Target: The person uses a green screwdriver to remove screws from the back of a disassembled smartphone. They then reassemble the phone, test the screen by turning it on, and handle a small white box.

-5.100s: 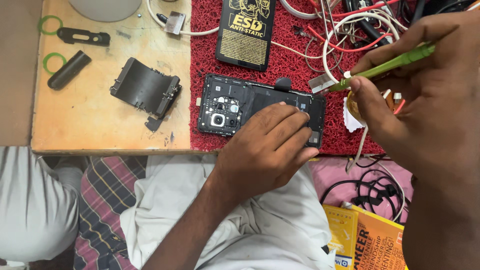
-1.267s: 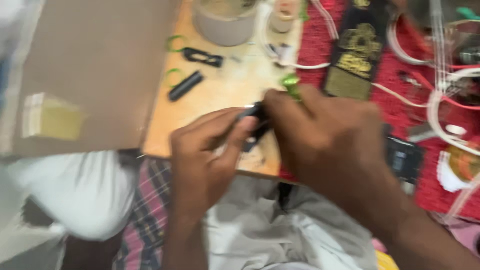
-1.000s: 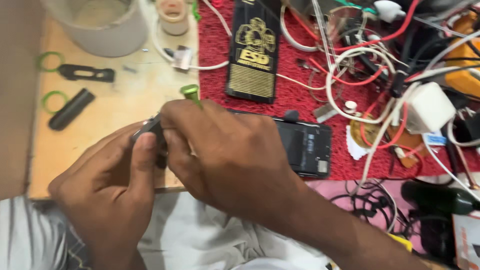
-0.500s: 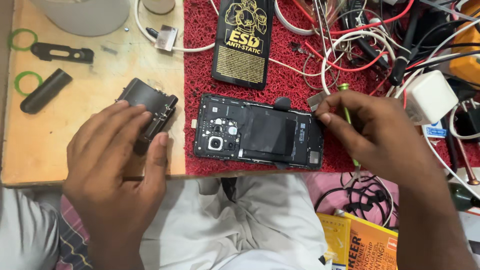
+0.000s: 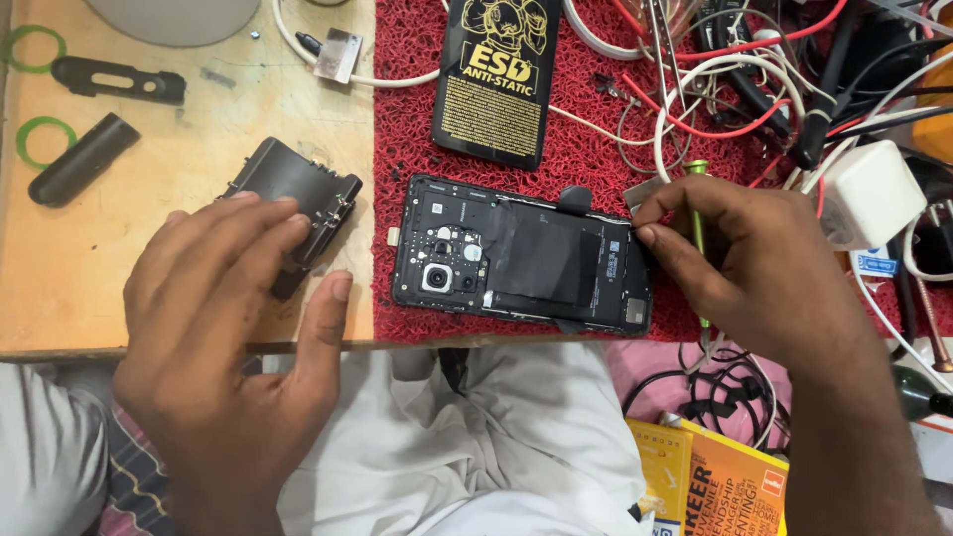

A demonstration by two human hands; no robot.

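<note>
An opened black phone [image 5: 516,253] lies back-up on the red mat [image 5: 417,119], its camera and shielded battery area exposed. My right hand [image 5: 764,268] grips a thin green tool [image 5: 697,199] and pinches a small metal plate [image 5: 645,191] at the phone's upper right corner. My left hand [image 5: 228,337] rests with fingers spread, its fingertips on a black plastic housing part [image 5: 293,184] on the wooden table, left of the phone.
A black anti-static pouch [image 5: 496,69] lies above the phone. Tangled wires [image 5: 735,69] and a white charger [image 5: 864,194] crowd the right. A black cylinder [image 5: 84,159], a flat bracket [image 5: 119,79] and green rings [image 5: 35,48] sit far left. Yellow books [image 5: 715,476] lie below.
A second ago both hands worked at the black housing part with the green tool. Since then my right hand has moved to the phone's right end; my left hand stays over the housing.
</note>
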